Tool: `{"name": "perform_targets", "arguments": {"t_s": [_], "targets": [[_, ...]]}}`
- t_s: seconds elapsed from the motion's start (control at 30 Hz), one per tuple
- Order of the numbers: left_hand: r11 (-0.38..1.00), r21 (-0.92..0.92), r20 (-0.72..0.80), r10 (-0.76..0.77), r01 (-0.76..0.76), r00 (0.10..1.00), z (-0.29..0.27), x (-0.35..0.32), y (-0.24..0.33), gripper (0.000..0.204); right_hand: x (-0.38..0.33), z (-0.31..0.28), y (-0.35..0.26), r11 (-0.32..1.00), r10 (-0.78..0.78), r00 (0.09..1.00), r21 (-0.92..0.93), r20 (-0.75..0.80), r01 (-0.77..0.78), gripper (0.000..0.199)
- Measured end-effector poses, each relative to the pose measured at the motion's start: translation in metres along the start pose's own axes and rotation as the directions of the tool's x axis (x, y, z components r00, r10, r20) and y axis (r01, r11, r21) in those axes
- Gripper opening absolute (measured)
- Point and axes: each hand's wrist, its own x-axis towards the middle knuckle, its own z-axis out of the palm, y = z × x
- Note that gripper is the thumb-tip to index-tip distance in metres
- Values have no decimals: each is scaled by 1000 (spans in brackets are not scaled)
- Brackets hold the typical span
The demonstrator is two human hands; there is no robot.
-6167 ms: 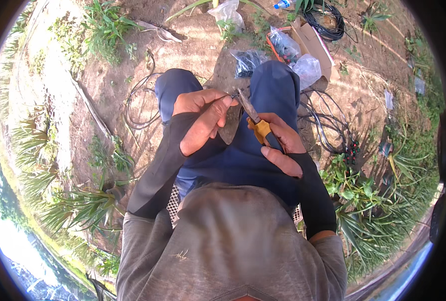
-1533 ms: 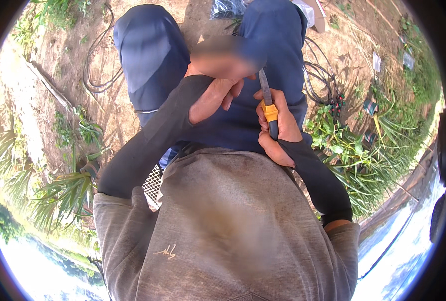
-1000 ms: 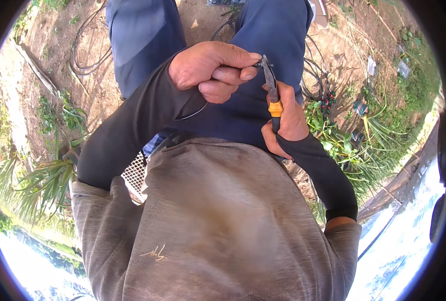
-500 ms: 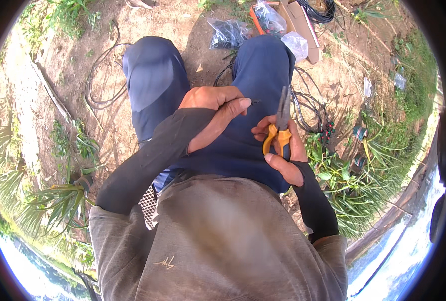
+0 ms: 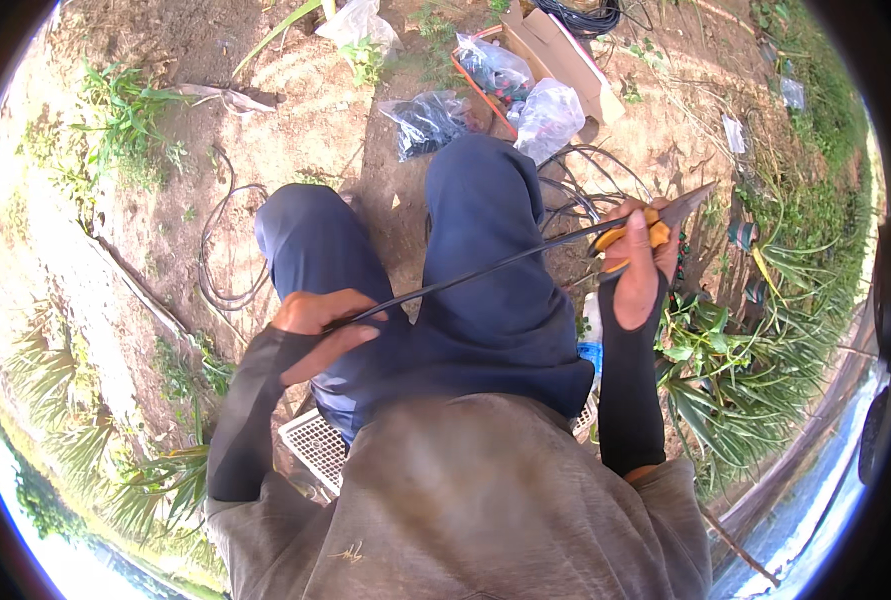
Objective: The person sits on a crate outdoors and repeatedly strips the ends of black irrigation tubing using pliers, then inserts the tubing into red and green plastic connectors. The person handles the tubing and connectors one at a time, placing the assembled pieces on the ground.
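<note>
A thin black tube [image 5: 485, 272] runs taut and slanting across my thighs, its right side higher. My left hand [image 5: 327, 325] is closed around its lower end, above my left thigh. Beyond my right knee, my right hand [image 5: 641, 258] grips long-nose pliers [image 5: 683, 207] with yellow-orange handles, their jaws pointing up and to the right. The tube reaches this same hand beside the handles; how the fingers pinch it is hidden.
Past my knees lie a plastic bag of black parts [image 5: 427, 122], an opened cardboard box [image 5: 577, 62] and a clear bag [image 5: 550, 118]. Coiled black tubing [image 5: 230, 240] rests on the soil at left. Spiky plants [image 5: 735, 400] grow at right. A white plastic crate [image 5: 315, 448] shows under me.
My hands have moved apart, left hand down and leftward, right hand outward. The black tube now stretches between them. The pliers have tilted to the right, and the view has shifted.
</note>
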Motion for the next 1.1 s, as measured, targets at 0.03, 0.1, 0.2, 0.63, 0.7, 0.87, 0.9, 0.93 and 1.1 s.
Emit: {"name": "perform_targets", "arguments": {"t_s": [0.03,0.1,0.2,0.63,0.7,0.87,0.9,0.93,1.1], "targets": [[995,-62,-1,-77,77,997,-21,-14,-8,23,18,-25,10,999,-27,990,-45,-137,21,28],[982,-164,-41,-98,90,994,-59,-46,-26,32,55,-90,36,996,-23,978,-92,-205,5,29],[936,-228,-37,-284,269,958,-103,-100,-41,39,94,-188,117,994,91,864,-5,-496,-108,28],[100,-939,-241,491,-328,837,-115,-9,37,25,1,-272,351,415,509,487,-293,-710,-861,24],[273,-927,-98,491,-259,866,-98,51,39,34,10,-230,328,76,434,521,-546,-735,-834,31],[924,-382,-249,-94,-8,964,-65,176,38,28,104,-136,296,468,366,878,-754,-309,-461,32],[955,-78,-370,-294,286,881,-63,195,33,18,122,-112,302,613,288,942,-723,-170,-318,27],[912,262,-462,-168,315,871,-63,217,23,8,140,-90,307,659,264,964,-735,26,-161,22],[817,562,-399,127,132,908,-68,242,-5,9,226,39,395,661,127,859,-688,496,300,17]]}}
